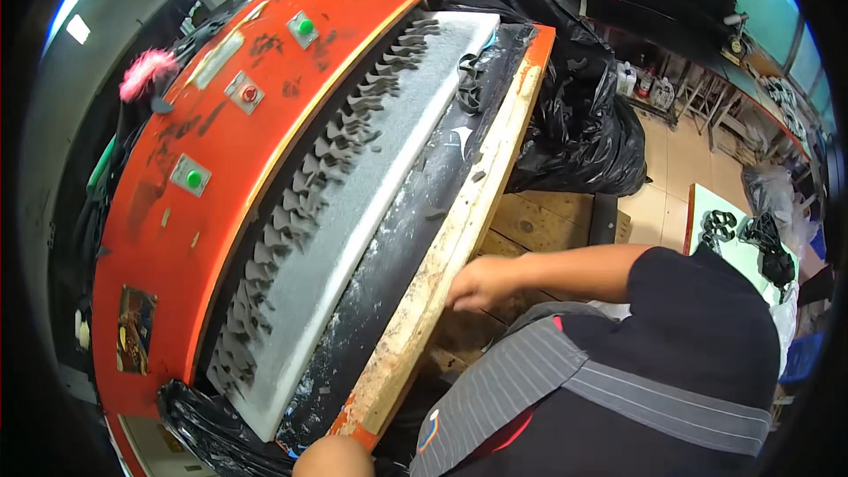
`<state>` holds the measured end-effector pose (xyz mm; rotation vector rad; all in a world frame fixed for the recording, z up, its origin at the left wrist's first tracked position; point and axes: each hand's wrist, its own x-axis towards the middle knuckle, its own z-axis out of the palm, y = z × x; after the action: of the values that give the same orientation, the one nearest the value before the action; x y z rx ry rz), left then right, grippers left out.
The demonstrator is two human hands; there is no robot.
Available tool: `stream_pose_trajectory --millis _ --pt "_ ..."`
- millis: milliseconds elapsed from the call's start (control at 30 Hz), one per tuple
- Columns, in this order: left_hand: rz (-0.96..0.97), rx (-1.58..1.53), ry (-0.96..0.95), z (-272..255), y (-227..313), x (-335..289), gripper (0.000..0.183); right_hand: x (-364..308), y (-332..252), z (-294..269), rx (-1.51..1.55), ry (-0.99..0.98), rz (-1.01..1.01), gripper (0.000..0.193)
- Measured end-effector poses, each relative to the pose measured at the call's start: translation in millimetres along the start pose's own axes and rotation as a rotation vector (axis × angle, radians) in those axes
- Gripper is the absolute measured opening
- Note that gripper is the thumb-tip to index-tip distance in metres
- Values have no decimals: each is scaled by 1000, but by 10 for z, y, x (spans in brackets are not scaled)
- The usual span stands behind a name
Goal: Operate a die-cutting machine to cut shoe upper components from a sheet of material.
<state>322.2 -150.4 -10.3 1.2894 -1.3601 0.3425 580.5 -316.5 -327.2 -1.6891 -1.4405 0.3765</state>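
Many grey pieces (299, 203) on slab (358, 212), right hand (484, 283) curled by timber edge (465, 223), tiled floor (655, 146)

Cut pieces (309, 184) lie left on the slab (353, 199).

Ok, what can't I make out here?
All in the head view:
Left hand or arm: the lower edge cuts it off, so which is unclear.
Right hand: its own back hides the palm and anything held.
Big black bag: opaque plastic hides any contents.
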Motion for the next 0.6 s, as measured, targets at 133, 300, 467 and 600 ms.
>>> stream_pose_trajectory --millis 133,300,467,600 --pt "176 156 -18 -11 -849 391 8 -268 342 -893 -29 196 174 23" --pt "403 217 76 -70 -1778 782 16 -155 828 -1726 -163 163 173 25" --pt "331 222 -21 -722 -2411 815 8 250 1605 -2519 -659 49 329 36" --pt "62 288 -183 -1212 -2650 1012 5 251 2370 -3168 -919 154 514 47"
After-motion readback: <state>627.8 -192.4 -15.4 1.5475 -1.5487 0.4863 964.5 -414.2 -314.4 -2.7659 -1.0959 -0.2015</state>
